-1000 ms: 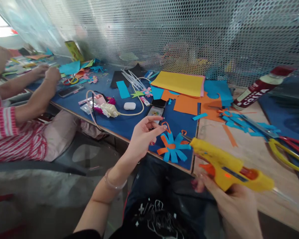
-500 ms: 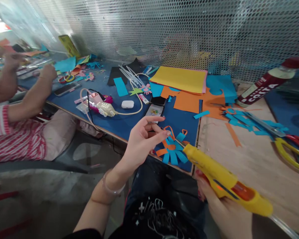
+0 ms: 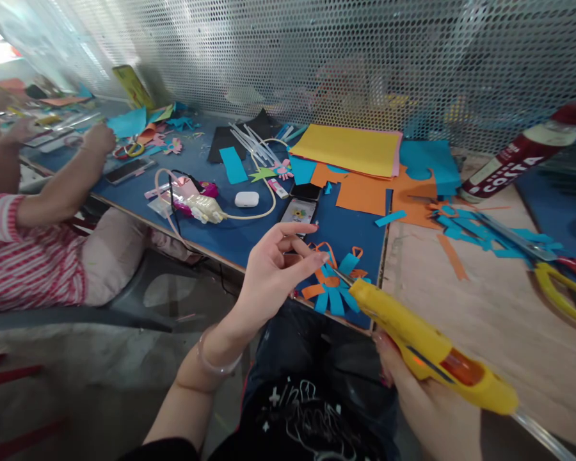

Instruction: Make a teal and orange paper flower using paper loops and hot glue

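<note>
Head view, my only feed. My left hand [image 3: 273, 275] reaches over the table's near edge from lower left, wrist bent slightly, index finger extended, thumb and a curled finger pinching an orange strip [image 3: 330, 251] that bows up in a loop. Bracelet [image 3: 219, 368] on that wrist. My right hand [image 3: 427, 397] is low right, off the near edge, wrapped around the grip of a yellow glue gun [image 3: 427, 346]; trigger finger partly hidden. Nozzle points up-left, at the loop; can't confirm contact.

Table [image 3: 233, 246]: blue top, bare wooden section [image 3: 441, 314] to its right. Perforated metal wall [image 3: 317, 64] runs along the back edge. Yellow sheets [image 3: 348, 148] near that edge, phone [image 3: 300, 211] left of the flower, white case [image 3: 246, 199] further left. Scissors [image 3: 564, 285] and a bottle [image 3: 513, 153] toward the right end. Co-worker in a striped shirt [image 3: 43, 250] sits at left, forearms over the near edge.

Paper flower [image 3: 336, 301] lies at the blue top's near right corner: flat blue petals fanned around an orange centre, some orange petals, one smaller orange loop standing at its far side.
</note>
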### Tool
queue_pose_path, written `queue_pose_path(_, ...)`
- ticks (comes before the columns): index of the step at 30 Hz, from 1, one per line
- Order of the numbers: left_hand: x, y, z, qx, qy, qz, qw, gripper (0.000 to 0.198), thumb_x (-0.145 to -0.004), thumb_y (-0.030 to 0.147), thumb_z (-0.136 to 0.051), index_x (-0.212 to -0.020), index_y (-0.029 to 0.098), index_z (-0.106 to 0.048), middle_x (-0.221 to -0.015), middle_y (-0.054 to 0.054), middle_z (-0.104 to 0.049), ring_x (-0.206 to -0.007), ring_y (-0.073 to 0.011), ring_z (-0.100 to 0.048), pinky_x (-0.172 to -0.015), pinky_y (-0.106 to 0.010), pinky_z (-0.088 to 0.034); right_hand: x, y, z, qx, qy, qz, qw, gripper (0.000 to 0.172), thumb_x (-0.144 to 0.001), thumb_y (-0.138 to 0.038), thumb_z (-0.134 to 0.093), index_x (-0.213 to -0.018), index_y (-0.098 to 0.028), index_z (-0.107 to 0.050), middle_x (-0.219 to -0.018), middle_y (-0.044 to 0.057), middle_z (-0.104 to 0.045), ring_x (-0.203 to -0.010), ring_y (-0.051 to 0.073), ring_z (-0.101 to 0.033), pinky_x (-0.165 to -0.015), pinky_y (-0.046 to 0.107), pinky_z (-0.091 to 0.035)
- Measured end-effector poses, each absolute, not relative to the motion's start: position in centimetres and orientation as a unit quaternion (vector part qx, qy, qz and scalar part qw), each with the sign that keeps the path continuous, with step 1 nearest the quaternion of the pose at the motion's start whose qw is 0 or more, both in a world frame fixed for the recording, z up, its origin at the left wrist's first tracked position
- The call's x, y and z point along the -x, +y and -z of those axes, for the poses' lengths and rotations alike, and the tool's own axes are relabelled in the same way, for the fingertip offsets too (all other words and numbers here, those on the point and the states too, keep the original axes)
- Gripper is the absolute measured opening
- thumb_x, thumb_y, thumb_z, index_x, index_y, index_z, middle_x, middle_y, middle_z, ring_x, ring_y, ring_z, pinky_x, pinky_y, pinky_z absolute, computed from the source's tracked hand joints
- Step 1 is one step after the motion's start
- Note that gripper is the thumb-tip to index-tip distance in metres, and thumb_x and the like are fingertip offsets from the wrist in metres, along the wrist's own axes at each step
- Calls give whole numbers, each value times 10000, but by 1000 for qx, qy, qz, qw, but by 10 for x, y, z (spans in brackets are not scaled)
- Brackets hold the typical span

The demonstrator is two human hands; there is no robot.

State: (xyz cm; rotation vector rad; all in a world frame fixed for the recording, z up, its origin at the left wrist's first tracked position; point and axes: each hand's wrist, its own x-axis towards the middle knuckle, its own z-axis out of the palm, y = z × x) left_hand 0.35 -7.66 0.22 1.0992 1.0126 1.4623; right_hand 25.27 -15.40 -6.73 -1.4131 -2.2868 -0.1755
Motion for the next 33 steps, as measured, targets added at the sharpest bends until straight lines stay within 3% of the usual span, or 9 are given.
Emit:
queue_pose_path(4, -4, -78, -3, -457, 420, -605, 498, 366, -765, 261, -817, -1094, 228, -659, -669, 49, -627, -465, -42, -487, -409, -159, -396, -237, -157, 61, 563, -778, -3, 281, 288, -927, -265, -529, -992, -318, -804, -921, 56, -796, -879, 300, -750, -736, 402, -599)
queue_pose_path(10, -3, -78, -4, -453, 419, -610, 498, 358, -766, 234, -815, -1089, 227, -663, -672, 45, -625, -480, -40, -496, -418, -155, -394, -246, -153, 67, 534, -799, 12, 276, 276, -906, -233, -547, -989, -298, -803, -855, 61, -795, -797, 288, -757, -683, 381, -603)
queue_pose_path(15, -3, -79, -4, -448, 420, -609, 502, 353, -763, 232, -817, -1084, 239, -668, -670, 47, -621, -481, -46, -497, -407, -158, -386, -259, -154, 76, 499, -833, 75, 227, 362, -855, -172, -560, -1075, -337, -795, -832, 48, -795, -603, 241, -723, -501, 306, -541)
queue_pose_path(21, -3, -80, -6, -439, 419, -612, 507, 361, -769, 230, -809, -1101, 238, -667, -670, 49, -604, -466, -40, -469, -409, -156, -392, -235, -149, 54, 560, -747, -144, 329, 196, -879, -329, -606, -854, -279, -793, -667, 58, -731, -639, 261, -710, -600, 367, -592)
queue_pose_path(23, 0, -81, -7, -437, 417, -615, 507, 361, -765, 231, -812, -1096, 237, -669, -665, 54, -591, -444, -31, -437, -397, -155, -381, -226, -148, 42, 565, -722, -198, 348, 273, -908, -391, -585, -716, -256, -724, -588, 35, -681, -573, 227, -684, -598, 345, -594)
queue_pose_path(25, 6, -84, -8, -429, 414, -626, 502, 351, -765, 228, -813, -1088, 240, -673, -658, 62, -575, -417, -18, -396, -375, -151, -351, -218, -147, 28, 575, -694, -244, 358, 315, -935, -456, -552, -744, -243, -681, -534, 7, -644, -507, 199, -661, -559, 312, -589)
queue_pose_path(28, 20, -96, -13, -407, 413, -663, 474, 325, -782, 222, -803, -1083, 254, -684, -669, 69, -558, -370, 6, -314, -334, -145, -284, -210, -131, 1, 601, -640, -309, 366, 384, -945, -556, -503, -942, -222, -693, -557, 10, -684, -496, 202, -687, -503, 290, -585)
queue_pose_path(30, 30, -106, -15, -389, 411, -700, 436, 319, -792, 207, -792, -1090, 262, -693, -680, 76, -547, -350, 22, -259, -321, -139, -265, -201, -104, -21, 594, -655, -312, 348, 434, -923, -609, -510, -893, -222, -703, -579, 35, -704, -460, 204, -676, -428, 291, -546)
queue_pose_path(33, 40, -119, -17, -364, 402, -751, 377, 314, -790, 178, -780, -1085, 250, -701, -678, 85, -525, -345, 34, -226, -325, -126, -268, -167, -39, -55, 554, -727, -338, 225, 465, -922, -627, -506, -726, -224, -634, -418, 8, -576, -275, 153, -490, -294, 284, -366)
